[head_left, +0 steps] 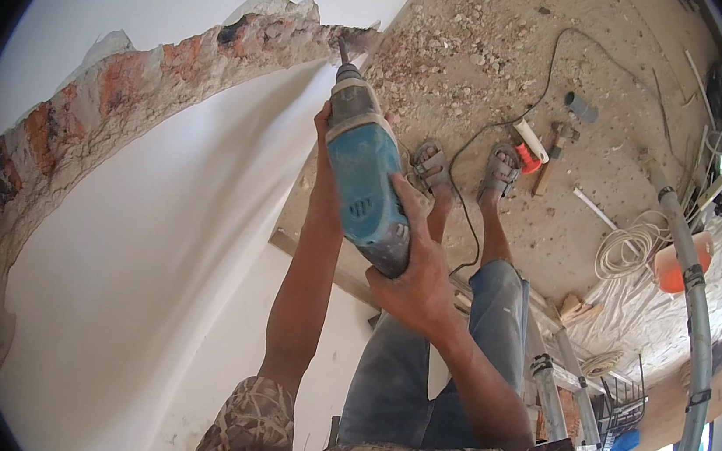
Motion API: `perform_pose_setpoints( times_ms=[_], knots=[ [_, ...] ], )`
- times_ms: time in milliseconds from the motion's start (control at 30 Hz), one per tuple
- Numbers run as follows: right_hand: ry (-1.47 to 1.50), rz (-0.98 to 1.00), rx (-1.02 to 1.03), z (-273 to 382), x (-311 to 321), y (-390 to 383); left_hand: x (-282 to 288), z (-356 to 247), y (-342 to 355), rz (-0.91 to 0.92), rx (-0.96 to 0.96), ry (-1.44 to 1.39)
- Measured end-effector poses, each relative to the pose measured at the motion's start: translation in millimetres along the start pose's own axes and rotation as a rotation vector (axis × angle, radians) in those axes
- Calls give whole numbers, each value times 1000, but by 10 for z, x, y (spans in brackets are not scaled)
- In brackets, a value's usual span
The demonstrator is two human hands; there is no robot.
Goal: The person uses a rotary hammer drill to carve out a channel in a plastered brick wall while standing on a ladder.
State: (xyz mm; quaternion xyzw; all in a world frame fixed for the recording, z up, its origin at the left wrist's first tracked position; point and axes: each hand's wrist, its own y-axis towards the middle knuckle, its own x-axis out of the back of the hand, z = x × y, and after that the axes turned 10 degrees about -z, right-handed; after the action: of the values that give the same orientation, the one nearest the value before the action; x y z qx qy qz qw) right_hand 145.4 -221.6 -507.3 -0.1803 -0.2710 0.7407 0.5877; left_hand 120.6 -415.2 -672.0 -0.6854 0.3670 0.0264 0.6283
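Observation:
A teal and grey power drill (364,182) points away from me, its narrow bit (344,52) at the chipped edge of exposed brick and plaster (166,69) on the white wall (130,245). My left hand (325,134) grips the front of the drill's body from the left side, mostly hidden behind it. My right hand (412,279) is wrapped round the rear of the drill, its fingers partly out of sight underneath. A dark cord (494,134) trails over the dusty floor below.
Rubble (458,51) covers the floor near my sandalled feet (499,170), with a hammer (553,153), grey pipe piece (580,106), red-and-white tool (528,146) and coiled hose (627,245). Metal scaffold tubes (696,349), an orange bucket (682,264) and plastic sheeting (607,313) are at the right.

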Motion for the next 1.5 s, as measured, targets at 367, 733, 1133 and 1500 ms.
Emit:
perform_pose_setpoints(
  times_ms=[367, 733, 1133, 1500],
  knots=[
    [-153, -122, 110, -107, -71, 444, 27, 47, 512, 140, 477, -565],
    [9, -106, 144, -347, -21, 333, 192, 82, 408, 25, 175, -263],
    [27, -42, 109, -716, 447, -164, -304, 579, -88, -118, -85, 200],
    [-134, -41, 117, -227, 108, 350, -77, 111, 423, 67, 95, -198]
  ],
)
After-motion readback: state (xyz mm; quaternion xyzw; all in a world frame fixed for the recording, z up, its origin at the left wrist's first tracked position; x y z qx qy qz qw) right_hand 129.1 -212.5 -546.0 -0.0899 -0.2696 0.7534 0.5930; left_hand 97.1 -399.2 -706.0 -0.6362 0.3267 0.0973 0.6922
